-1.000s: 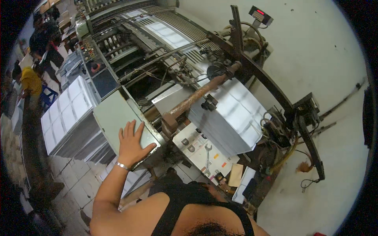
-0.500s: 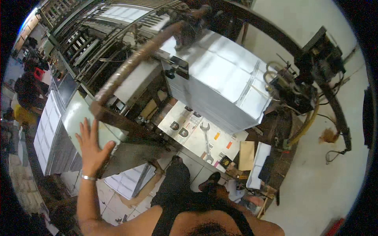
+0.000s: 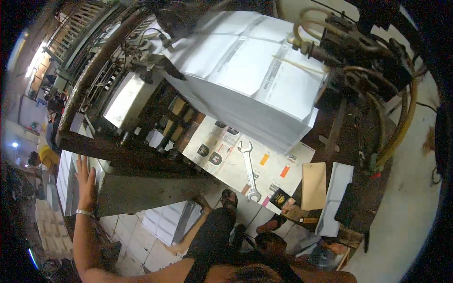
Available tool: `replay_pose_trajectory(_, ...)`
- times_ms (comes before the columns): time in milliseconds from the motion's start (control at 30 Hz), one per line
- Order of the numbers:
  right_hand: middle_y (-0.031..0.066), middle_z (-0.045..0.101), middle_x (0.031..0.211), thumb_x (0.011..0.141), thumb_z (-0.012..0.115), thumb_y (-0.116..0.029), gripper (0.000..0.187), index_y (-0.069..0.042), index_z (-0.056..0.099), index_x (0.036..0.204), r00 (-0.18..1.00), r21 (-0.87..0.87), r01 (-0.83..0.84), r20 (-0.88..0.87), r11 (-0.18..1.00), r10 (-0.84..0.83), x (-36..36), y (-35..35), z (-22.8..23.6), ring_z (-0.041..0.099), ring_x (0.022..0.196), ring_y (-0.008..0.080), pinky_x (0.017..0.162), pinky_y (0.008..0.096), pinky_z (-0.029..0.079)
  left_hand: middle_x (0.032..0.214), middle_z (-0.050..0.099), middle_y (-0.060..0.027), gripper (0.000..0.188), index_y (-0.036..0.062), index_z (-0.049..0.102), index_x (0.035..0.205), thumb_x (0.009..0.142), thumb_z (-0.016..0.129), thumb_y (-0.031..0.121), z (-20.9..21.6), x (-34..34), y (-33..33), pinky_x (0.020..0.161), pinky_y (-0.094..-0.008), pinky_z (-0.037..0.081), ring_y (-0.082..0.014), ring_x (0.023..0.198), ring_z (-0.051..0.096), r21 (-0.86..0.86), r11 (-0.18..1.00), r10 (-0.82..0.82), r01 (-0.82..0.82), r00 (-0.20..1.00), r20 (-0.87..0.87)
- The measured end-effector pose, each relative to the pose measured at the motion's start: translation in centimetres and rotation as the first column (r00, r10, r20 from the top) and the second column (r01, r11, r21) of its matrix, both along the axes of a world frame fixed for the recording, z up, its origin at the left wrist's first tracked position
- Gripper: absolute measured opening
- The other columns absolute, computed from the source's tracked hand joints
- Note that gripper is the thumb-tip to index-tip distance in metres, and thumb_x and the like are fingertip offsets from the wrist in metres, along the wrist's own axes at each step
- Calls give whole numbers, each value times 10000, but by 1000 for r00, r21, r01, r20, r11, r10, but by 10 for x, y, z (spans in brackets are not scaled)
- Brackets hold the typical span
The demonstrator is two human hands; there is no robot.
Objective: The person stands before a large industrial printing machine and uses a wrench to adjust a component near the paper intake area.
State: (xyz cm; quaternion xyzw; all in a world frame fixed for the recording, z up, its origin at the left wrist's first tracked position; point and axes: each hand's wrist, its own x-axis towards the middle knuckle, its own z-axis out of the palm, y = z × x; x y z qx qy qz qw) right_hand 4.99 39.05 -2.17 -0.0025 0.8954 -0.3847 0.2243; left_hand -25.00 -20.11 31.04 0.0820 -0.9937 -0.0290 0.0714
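My left hand (image 3: 86,186), a light-coloured band at its wrist, lies with stretched fingers against the edge of the machine's pale side cover (image 3: 101,166). Nothing is held in it. My right hand does not show. Ahead of me, a tall stack of printed white paper sheets (image 3: 264,111) stands in the machine. In front of the stack, an open-ended wrench (image 3: 248,170) rests on a printed board or sheet (image 3: 222,167).
Hoses and a dark metal mechanism (image 3: 358,70) hang beside the stack's right side. A brown metal bar (image 3: 89,70) crosses at left. A smaller paper stack (image 3: 165,219) sits low on the tiled floor. A tan packet (image 3: 314,186) and white folded paper (image 3: 336,200) lie at right.
My view has come closer to the big paper stack and turned. My left hand stays on the side cover, now further left in view, with its fingers less spread.
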Motion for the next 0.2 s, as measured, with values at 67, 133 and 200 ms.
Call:
replay_pose_trajectory(67, 66, 705, 1112, 795, 726, -544, 416, -206, 741, 1038, 999, 20, -3, -35, 1000, 4, -8, 0, 28, 654, 1089, 301, 917, 473, 531, 1712, 84, -85, 670, 205, 265, 1615, 1038, 391, 522, 1, -5, 9, 1190, -639, -64, -314, 1573, 58, 22, 1000, -12, 12, 1000, -14)
replay_pose_trajectory(133, 77, 698, 1119, 806, 713, -583, 450, -210, 736, 1056, 1000, 103, -17, 18, 995, 16, -26, -3, 63, 652, 1085, 314, 915, 489, 529, 1711, 86, -90, 670, 213, 263, 1617, 1039, 374, 533, 0, -8, 6, 1190, -637, -59, -320, 1572, 70, 42, 999, -8, 9, 1000, -25)
replay_pose_trajectory(200, 94, 683, 1169, 817, 691, -637, 555, -214, 709, 1175, 985, 187, -156, 108, 970, 137, -19, -6, 51, 640, 1123, 311, 1005, 497, 499, 1709, 90, -92, 709, 232, 225, 1627, 1039, 261, 626, 7, -8, -5, 1190, -633, -58, -336, 1568, 75, 0, 1000, 1, -1, 1000, 15)
